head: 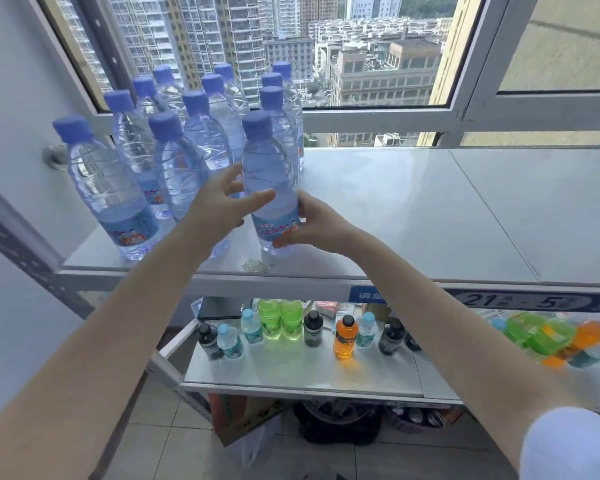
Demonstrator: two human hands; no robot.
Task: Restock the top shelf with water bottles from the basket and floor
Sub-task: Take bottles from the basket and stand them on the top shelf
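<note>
A water bottle with a blue cap is stood upright near the front edge of the top shelf, at the front of the right-hand row of a block of like bottles that fills the shelf's left end by the window. The bottle is cupped low on its label by the right hand, whose fingers are wrapped round the side and base; whether weight is borne by them or the base already rests on the shelf cannot be told for certain, though the base appears to be down. The left hand is spread open against the bottle's left side, thumb laid across the front, steadying rather than gripping. The placing step is judged to be in hand, with the bottle being squared up in its row. Much bare shelf is left to the right, so the restocking is judged far from finished. Next, both hands would need to be let go without the bottle being tipped, and another bottle fetched from below; the basket and floor stock cannot be made out clearly here. On the lower shelf small coloured drinks are stood.
</note>
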